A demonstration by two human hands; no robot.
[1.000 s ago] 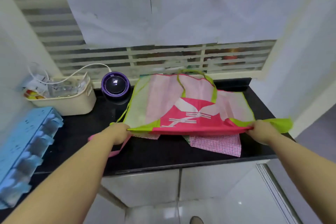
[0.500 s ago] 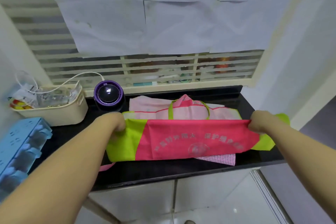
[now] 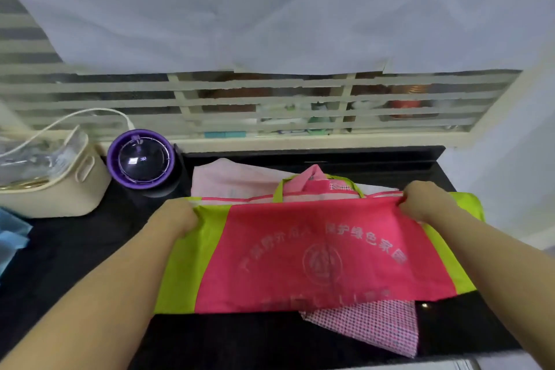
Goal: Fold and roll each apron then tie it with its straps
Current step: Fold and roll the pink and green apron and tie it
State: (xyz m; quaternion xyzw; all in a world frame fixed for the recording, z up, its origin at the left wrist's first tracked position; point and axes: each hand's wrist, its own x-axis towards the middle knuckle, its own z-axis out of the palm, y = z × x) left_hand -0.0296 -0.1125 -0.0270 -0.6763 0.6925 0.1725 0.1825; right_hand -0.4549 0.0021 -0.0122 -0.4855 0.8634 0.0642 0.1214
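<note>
- A pink apron (image 3: pixel 315 252) with lime-green side panels is spread flat across the middle of the black surface (image 3: pixel 75 249), folded so that its pale printed lettering faces up.
- The far edge of the apron is gripped at both ends: the left hand (image 3: pixel 177 216) is closed on the green left corner, and the right hand (image 3: pixel 426 201) is pinched shut on the pink top edge near the right corner.
- A green strap (image 3: pixel 318 182) is seen looping up just behind the gripped edge, over paler pink fabric (image 3: pixel 240 183) that lies beneath and behind the apron.
- A pink checked cloth (image 3: pixel 375 324) is partly covered by the apron's near right corner and sticks out towards the front edge of the surface.
- A purple round device with a clear dome (image 3: pixel 141 159) is placed at the back left, just beside the pale fabric.
- A cream basket (image 3: pixel 60 189) is set to the left of the device, touching or nearly touching it; clear wrapping and a white cable (image 3: pixel 90 114) are seen in and above it.
- A blue object (image 3: pixel 12 234) is cut off by the left edge of the view.
- Behind the surface, a slatted window (image 3: pixel 270 105) is partly covered by white paper sheets (image 3: pixel 270 9).
</note>
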